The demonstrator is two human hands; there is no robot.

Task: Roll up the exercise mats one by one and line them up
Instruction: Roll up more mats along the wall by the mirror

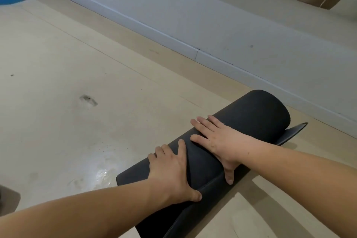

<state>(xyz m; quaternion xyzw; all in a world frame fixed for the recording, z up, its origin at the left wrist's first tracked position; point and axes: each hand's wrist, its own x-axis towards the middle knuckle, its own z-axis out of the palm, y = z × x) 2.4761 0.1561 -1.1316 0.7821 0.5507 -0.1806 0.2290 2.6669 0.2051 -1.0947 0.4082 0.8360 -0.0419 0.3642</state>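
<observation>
A wide stretch of bare floor (67,54) is seen across the left and centre of the frame, bounded at upper right by a pale baseboard (154,31). The rolled black mat (257,114) lies at lower right, near the baseboard but apart from it. Its long axis is laid diagonally from bottom centre to mid right, roughly parallel to the baseboard. The left hand (172,170) and right hand (218,141) are pressed flat on the roll, fingers straight and spread, nothing gripped.
</observation>
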